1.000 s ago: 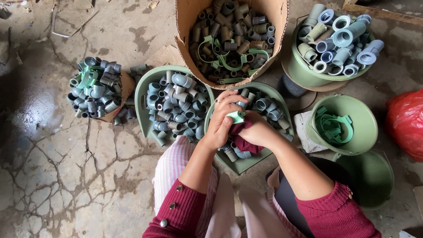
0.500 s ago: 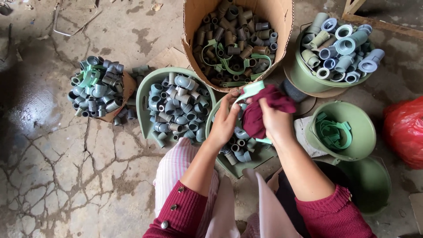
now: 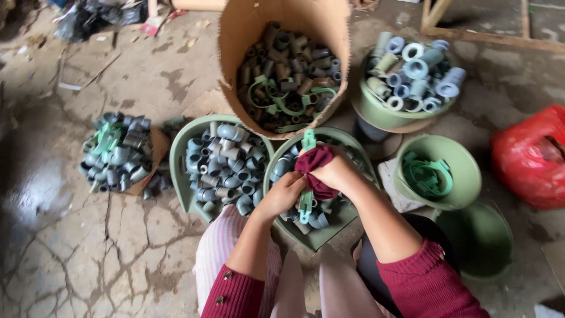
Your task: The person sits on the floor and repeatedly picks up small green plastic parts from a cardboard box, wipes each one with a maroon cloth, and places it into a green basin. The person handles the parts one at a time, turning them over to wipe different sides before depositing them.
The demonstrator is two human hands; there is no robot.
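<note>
1. At centre frame we see a green strip [image 3: 306, 176] held upright, its long axis running up-down in the picture, over a green tray [image 3: 322, 235] of grey pipe pieces.
2. Our right hand [image 3: 333, 172] grips a maroon cloth [image 3: 315, 168] wrapped round the strip's middle.
3. Our left hand [image 3: 285, 192] pinches the strip's lower part, just below-left of the cloth; both hands touch it.
4. Around: a second tray [image 3: 182, 154] to the left, a cardboard box [image 3: 246, 35] above, bowls [image 3: 466, 176] and a red bag [image 3: 529, 156] at right. Nothing blocks the strip.
</note>
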